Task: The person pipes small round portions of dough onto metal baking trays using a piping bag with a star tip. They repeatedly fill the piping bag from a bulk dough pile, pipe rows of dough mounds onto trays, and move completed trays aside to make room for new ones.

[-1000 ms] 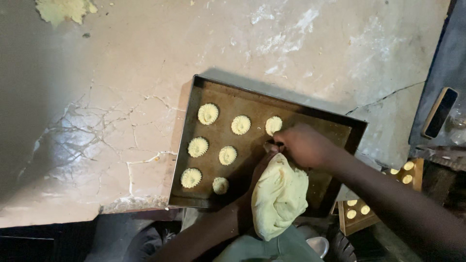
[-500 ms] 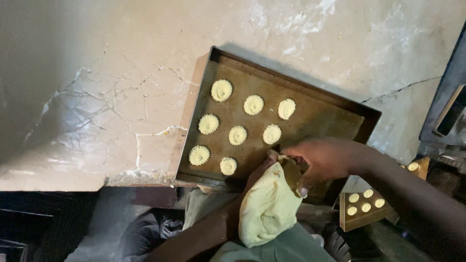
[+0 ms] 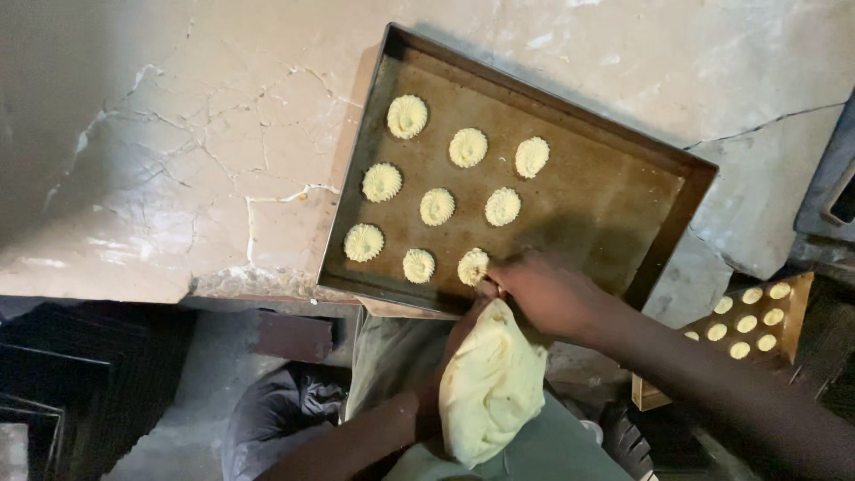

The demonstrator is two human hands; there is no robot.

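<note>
Both hands clasp a pale yellow cloth piping bag [image 3: 488, 385] full of dough: the right hand [image 3: 545, 294] pinches its narrow tip, the left hand [image 3: 445, 370] squeezes the bulging body below. At the tip sits the newest swirled dough cookie [image 3: 473, 266], one of nine piped in three rows on a dark rectangular metal baking tray [image 3: 623, 191]. Beyond it spreads a cracked pale stone counter [image 3: 178, 160]. Right of the grip, a second tray [image 3: 788, 298] shows eight cookies.
</note>
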